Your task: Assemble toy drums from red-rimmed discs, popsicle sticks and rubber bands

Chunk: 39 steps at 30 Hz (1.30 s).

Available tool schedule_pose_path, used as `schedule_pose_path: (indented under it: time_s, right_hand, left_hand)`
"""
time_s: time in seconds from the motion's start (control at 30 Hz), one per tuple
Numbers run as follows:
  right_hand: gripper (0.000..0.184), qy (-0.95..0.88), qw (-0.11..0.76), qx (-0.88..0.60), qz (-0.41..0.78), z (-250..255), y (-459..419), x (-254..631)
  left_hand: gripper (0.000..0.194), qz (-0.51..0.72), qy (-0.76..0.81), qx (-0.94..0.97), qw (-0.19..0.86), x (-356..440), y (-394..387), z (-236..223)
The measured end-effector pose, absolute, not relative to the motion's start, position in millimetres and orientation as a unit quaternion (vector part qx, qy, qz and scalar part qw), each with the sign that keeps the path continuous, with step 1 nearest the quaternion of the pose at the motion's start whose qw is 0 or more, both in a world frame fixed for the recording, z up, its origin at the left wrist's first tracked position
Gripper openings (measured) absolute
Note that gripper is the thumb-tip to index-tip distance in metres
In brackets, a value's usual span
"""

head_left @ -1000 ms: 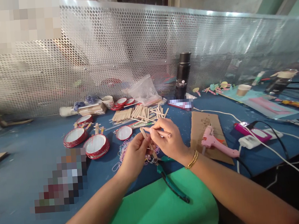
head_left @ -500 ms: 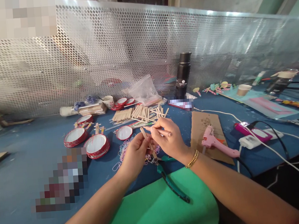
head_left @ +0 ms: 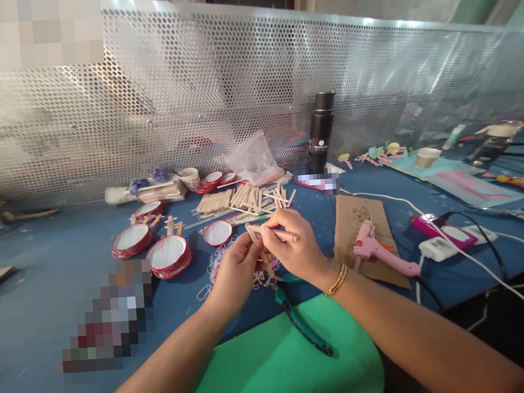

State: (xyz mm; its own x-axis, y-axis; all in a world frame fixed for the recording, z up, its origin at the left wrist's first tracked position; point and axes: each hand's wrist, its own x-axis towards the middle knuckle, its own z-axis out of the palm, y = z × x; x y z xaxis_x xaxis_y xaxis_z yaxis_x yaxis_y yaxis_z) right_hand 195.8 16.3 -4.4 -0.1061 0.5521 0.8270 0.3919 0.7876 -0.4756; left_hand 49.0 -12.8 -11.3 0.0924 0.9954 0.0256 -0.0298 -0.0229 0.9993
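Note:
My left hand (head_left: 236, 264) pinches a flat wooden craft stick (head_left: 251, 232), tilted with its top end pointing away from me. My right hand (head_left: 295, 245) is closed round a pencil (head_left: 287, 235). The pencil's tip end meets the upper part of the stick; whether it has left a mark is too small to see. Below the hands lie pliers with teal and black handles (head_left: 300, 324), partly on a green sheet (head_left: 273, 363). A heap of pastel loops (head_left: 215, 268), like rubber bands, lies under my fingers, partly hidden by them.
Loose craft sticks (head_left: 253, 198) lie beyond my hands. Red-rimmed round pieces (head_left: 170, 257) stand at the left. A pink glue gun (head_left: 376, 251) rests on cardboard (head_left: 343, 233) at the right, near white cables. A black bottle (head_left: 321, 135) stands before a perforated metal screen (head_left: 244, 72).
My right hand and the pencil have shifted slightly left, bringing the pencil's tip end against the stick. My left hand stays nearly in place, holding the stick.

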Motion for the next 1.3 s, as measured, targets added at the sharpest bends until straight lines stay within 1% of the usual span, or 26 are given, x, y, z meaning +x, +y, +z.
schedule_pose_path:
  time_s: [0.53, 0.97, 1.13, 1.3]
  right_hand:
    - [0.022, -0.743, 0.584, -0.320, 0.070, -5.0, 16.0, 195.7]
    - [0.023, -0.733, 0.591, -0.328, 0.074, -3.6, 15.8, 196.1]
    - [0.024, -0.745, 0.582, -0.320, 0.071, -3.7, 15.3, 195.6]
    - [0.023, -0.732, 0.592, -0.326, 0.079, -4.2, 16.2, 196.0]
  left_hand:
    - [0.040, 0.495, 0.465, 0.517, 0.521, 48.9, -12.8, -10.0]
    - [0.037, 0.497, 0.468, 0.516, 0.517, 48.7, -12.7, -10.1]
    - [0.039, 0.496, 0.472, 0.520, 0.511, 48.9, -11.5, -10.6]
    - [0.039, 0.499, 0.467, 0.517, 0.516, 48.9, -12.6, -8.9]
